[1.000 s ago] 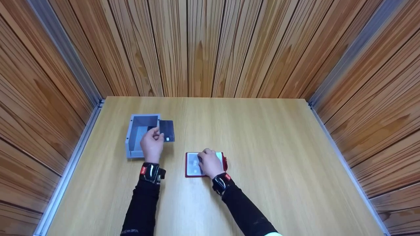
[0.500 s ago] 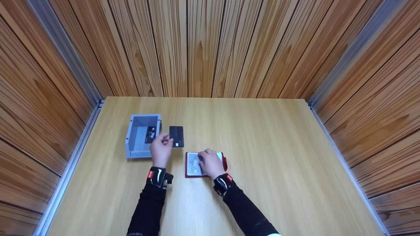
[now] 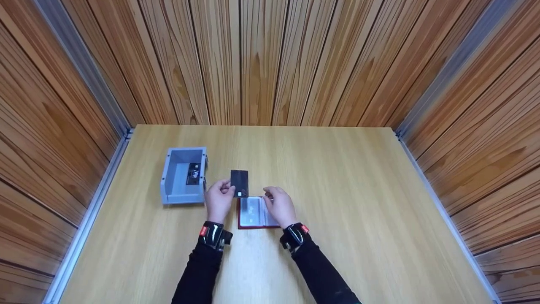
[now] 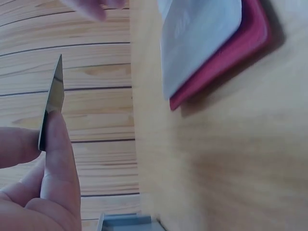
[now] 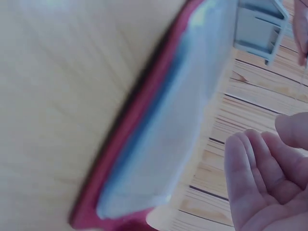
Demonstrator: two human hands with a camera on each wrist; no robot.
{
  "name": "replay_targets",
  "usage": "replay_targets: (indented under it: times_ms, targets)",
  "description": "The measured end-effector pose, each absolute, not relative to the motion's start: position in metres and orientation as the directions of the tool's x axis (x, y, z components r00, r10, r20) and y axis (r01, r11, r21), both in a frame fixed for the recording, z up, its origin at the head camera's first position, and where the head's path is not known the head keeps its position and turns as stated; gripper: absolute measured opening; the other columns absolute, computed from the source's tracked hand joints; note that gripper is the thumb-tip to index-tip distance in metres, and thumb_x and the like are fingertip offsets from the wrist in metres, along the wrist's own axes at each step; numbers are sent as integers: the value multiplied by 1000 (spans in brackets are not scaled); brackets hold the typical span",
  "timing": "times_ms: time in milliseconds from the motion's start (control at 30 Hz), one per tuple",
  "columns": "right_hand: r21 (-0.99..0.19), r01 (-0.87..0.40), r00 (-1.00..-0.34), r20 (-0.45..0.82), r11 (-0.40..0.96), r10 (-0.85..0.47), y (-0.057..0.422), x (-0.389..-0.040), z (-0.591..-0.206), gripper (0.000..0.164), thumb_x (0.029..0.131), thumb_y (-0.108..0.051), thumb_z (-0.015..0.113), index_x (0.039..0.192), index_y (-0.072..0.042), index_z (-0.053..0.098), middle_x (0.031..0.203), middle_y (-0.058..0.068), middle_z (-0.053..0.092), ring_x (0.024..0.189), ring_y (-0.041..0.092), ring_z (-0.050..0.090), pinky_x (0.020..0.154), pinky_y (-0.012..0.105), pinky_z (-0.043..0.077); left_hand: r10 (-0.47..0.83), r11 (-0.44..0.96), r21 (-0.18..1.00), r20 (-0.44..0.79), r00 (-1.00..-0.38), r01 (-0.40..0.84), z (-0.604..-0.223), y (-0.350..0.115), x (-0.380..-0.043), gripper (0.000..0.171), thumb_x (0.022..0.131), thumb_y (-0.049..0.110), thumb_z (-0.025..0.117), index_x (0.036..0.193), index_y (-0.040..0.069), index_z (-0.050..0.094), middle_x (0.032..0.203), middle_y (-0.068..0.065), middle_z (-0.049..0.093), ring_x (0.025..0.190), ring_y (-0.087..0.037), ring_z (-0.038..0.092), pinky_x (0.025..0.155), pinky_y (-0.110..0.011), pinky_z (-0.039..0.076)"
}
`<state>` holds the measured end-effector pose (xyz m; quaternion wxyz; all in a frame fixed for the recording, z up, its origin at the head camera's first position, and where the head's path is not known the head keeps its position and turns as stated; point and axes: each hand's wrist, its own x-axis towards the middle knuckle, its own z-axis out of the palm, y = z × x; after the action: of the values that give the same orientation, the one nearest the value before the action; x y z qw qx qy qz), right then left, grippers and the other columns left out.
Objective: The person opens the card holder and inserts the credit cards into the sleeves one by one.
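My left hand [image 3: 219,201] pinches a black card [image 3: 239,183] by its left edge, thumb against fingers; the left wrist view shows the card [image 4: 54,98] nearly edge-on, raised above the table. Just below and right of it lies a red card holder [image 3: 258,228], spread flat with clear plastic sleeves [image 3: 250,212]. Over the holder's right half hovers my right hand [image 3: 281,207], its fingers loosely bent and holding nothing. In the right wrist view those fingers [image 5: 260,168] stand beside the sleeves, thumb apart from them.
A grey-blue open bin [image 3: 175,198] stands left of the holder. Inside it, by the right wall, lies another black card [image 3: 193,174]. Wooden plank walls [image 3: 270,63] rise behind and on both sides of the table [image 3: 358,202].
My left hand has carried the card from the bin rightward to the holder's upper left corner. The right hand has come off the sleeves and shifted slightly right, uncovering the holder's middle.
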<state>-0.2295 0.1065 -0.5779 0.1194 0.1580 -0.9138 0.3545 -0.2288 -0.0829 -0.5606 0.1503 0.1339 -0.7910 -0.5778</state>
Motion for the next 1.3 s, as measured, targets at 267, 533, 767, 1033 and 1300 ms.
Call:
replay_targets:
  times_ms: [267, 533, 767, 1033, 1300]
  targets:
    - [-739, -312, -942, 323, 597, -93, 108, -232, -565, 24, 92, -3, 64, 114, 7, 64, 93, 11, 67, 85, 25, 67, 78, 34, 55, -354, 265, 964, 76, -932, -22, -559, -67, -224, 28, 85, 0, 71, 112, -7, 69, 93, -13, 69, 85, -26, 65, 78, -36, 54]
    - [-827, -270, -960, 271, 492, -71, 104, -231, -563, 29, 94, -4, 62, 120, 10, 60, 90, 12, 68, 79, 26, 69, 71, 29, 56, -335, 220, 975, 107, -936, 32, -562, -53, -219, 26, 82, -4, 73, 108, -7, 70, 89, -13, 70, 79, -24, 66, 73, -29, 54]
    - [-841, -237, -969, 241, 487, -56, 104, -230, -562, 32, 93, -5, 65, 121, 9, 59, 85, 9, 68, 73, 21, 67, 65, 27, 55, -307, 211, 976, 110, -945, 45, -564, -46, -216, 26, 81, -4, 73, 107, -7, 70, 89, -13, 70, 78, -22, 65, 72, -28, 53]
    - [-858, -216, -973, 231, 466, -26, 102, -231, -561, 30, 90, -1, 67, 118, 8, 61, 86, 10, 67, 76, 20, 64, 69, 31, 55, -269, 212, 977, 89, -959, 31, -567, -42, -215, 26, 83, -4, 72, 109, -7, 69, 91, -13, 70, 81, -24, 67, 76, -33, 54]
    - [-892, -164, -982, 190, 422, 21, 102, -232, -562, 32, 87, 1, 70, 118, 7, 61, 87, 11, 68, 77, 22, 65, 73, 33, 55, -242, 221, 974, 109, -964, 54, -567, -40, -214, 26, 82, -4, 72, 108, -7, 69, 88, -10, 69, 79, -22, 66, 74, -32, 54]
